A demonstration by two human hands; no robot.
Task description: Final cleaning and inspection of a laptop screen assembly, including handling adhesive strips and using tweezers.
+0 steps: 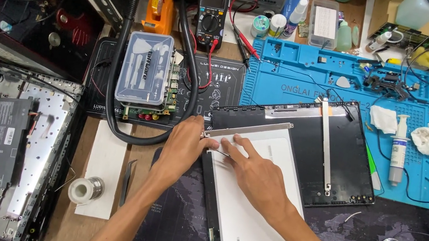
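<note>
Your left hand [182, 145] presses flat on the near-left end of a thin metal bracket strip [247, 130], fingers pinching nothing that shows, while your right hand [258, 175] lies open, fingertips down, on the white back of the display panel [259, 215] just beside it. The strip's long axis runs away to the right; the left hand is nearer. Two strips show: a second bracket [326, 142] lies on the black lid [346, 166].

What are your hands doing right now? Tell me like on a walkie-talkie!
Left hand pressing the metal bracket at its end. Right hand flat on the white screen panel. Black lid beside it, nothing blocking.
</note>
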